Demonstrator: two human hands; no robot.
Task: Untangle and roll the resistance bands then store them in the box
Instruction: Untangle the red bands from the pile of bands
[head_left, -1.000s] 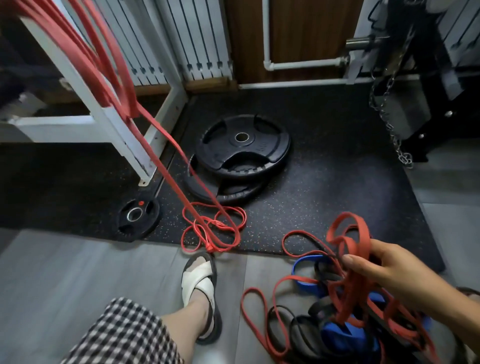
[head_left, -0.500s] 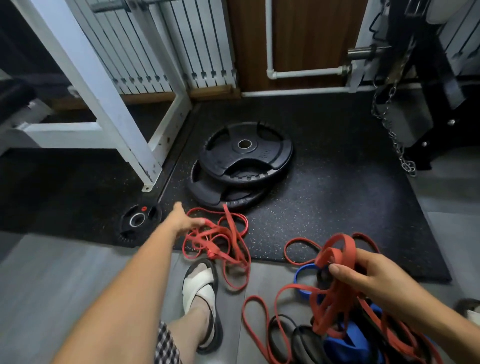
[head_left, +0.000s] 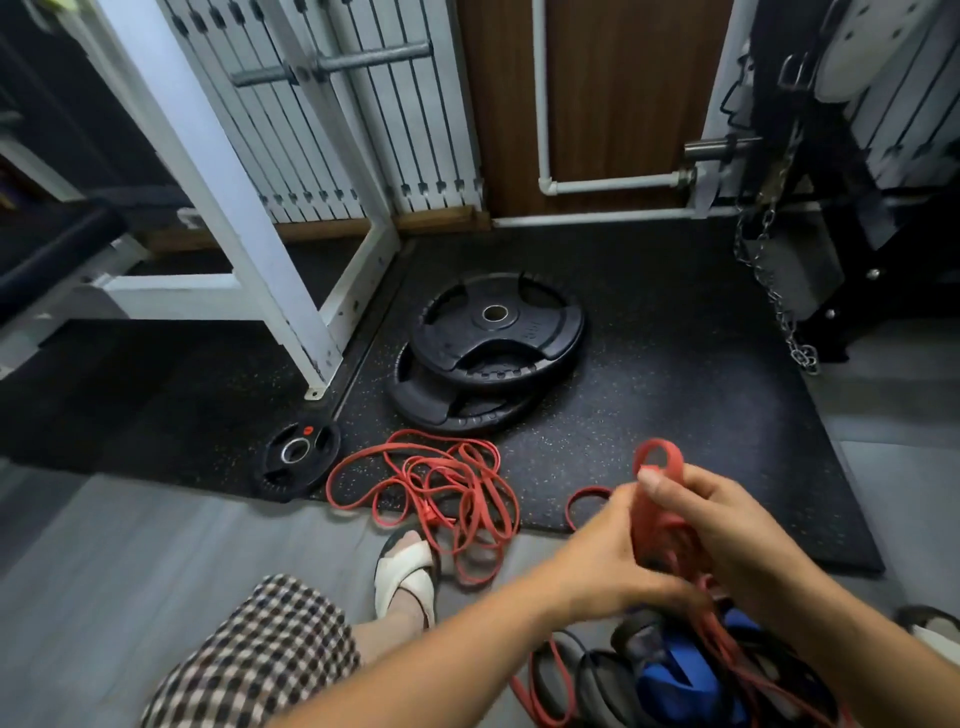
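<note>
My right hand (head_left: 727, 525) grips a bunched red resistance band (head_left: 660, 467), its loop sticking up above my thumb. My left hand (head_left: 608, 561) has come across and holds the same red bunch lower down, fingers curled around it. Strands trail from both hands into a tangled heap of black, blue and red bands (head_left: 670, 675) on the floor at the bottom right. A separate thin red band (head_left: 441, 488) lies in loose tangled loops on the floor by my sandalled foot (head_left: 405, 577). No box is in view.
Two stacked black weight plates (head_left: 493, 353) lie on the black rubber mat (head_left: 675, 405). A small plate (head_left: 296, 457) sits at the mat's edge. A white rack frame (head_left: 249, 249) stands at left, a chain (head_left: 779, 312) hangs at right.
My left hand let the thin red band drop to the floor, then swung right to join my right hand on the red bunch. The right hand lifted slightly.
</note>
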